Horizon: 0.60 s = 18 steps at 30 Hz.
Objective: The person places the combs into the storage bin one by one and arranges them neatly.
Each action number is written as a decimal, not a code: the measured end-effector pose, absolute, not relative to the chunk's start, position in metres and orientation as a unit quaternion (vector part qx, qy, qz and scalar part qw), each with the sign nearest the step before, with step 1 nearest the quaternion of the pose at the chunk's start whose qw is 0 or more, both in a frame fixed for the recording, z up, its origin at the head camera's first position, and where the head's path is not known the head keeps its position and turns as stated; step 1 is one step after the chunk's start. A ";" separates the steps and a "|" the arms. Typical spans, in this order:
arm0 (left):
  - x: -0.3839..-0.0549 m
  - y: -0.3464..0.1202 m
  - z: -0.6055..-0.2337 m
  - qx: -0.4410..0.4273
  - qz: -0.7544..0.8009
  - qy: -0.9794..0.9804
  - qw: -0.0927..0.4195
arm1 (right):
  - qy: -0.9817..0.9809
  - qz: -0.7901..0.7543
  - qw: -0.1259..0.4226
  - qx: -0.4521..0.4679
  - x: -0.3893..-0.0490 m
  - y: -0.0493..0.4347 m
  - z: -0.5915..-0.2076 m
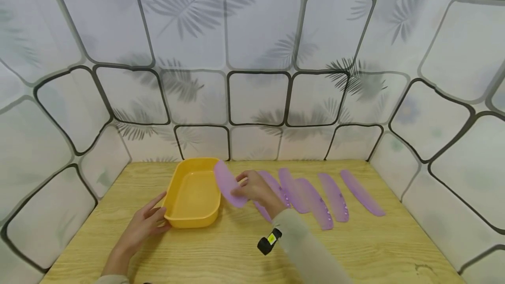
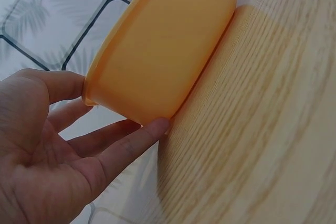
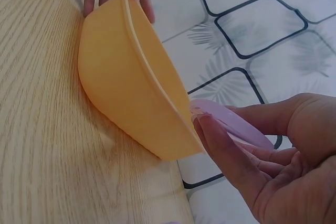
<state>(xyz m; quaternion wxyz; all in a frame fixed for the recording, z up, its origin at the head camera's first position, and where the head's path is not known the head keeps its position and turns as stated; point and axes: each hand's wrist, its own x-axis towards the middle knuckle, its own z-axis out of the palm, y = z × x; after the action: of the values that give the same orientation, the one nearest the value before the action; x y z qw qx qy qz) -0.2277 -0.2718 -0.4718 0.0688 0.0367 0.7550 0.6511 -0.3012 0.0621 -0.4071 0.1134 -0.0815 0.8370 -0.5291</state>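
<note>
A yellow plastic tub (image 1: 193, 222) stands on the wooden table, empty inside. My left hand (image 1: 144, 224) holds its near left corner, one finger at the rim and another low on the wall near the tabletop, as the left wrist view shows. My right hand (image 1: 254, 187) pinches a purple comb (image 1: 225, 183) between thumb and fingers. The comb is tilted and overlaps the tub's right rim in the head view. Seen edge-on in the right wrist view, the thin comb (image 3: 239, 124) is close to the tub's rim.
Several more purple combs lie to the right, among them one in the middle (image 1: 289, 189), one beside it (image 1: 334, 196) and one at the far right (image 1: 362, 192). Small shiny dots line some edges. Patterned cloth walls (image 1: 256, 100) enclose the back and both sides of the table (image 1: 221, 253).
</note>
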 end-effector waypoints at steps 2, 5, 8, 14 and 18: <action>-0.228 -0.271 -0.471 0.033 0.651 0.756 0.066 | 0.839 -0.526 0.114 -0.083 -0.302 0.059 -0.407; -0.227 -0.271 -0.472 0.030 0.650 0.757 0.065 | 0.842 -0.520 0.117 -0.083 -0.303 0.055 -0.406; -0.227 -0.271 -0.472 0.031 0.650 0.757 0.066 | 0.843 -0.517 0.121 -0.082 -0.305 0.051 -0.406; -0.227 -0.271 -0.471 0.033 0.652 0.754 0.071 | 0.856 -0.494 0.123 -0.086 -0.308 0.043 -0.406; -0.227 -0.272 -0.471 0.038 0.652 0.754 0.075 | 0.875 -0.462 0.115 -0.087 -0.310 0.037 -0.401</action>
<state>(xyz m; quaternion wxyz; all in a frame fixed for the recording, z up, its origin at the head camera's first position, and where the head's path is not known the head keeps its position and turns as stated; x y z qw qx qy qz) -0.2273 -0.2718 -0.4705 0.0749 0.0384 0.7539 0.6515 -0.3095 0.0372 -0.4014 0.1147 -0.0869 0.8753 -0.4617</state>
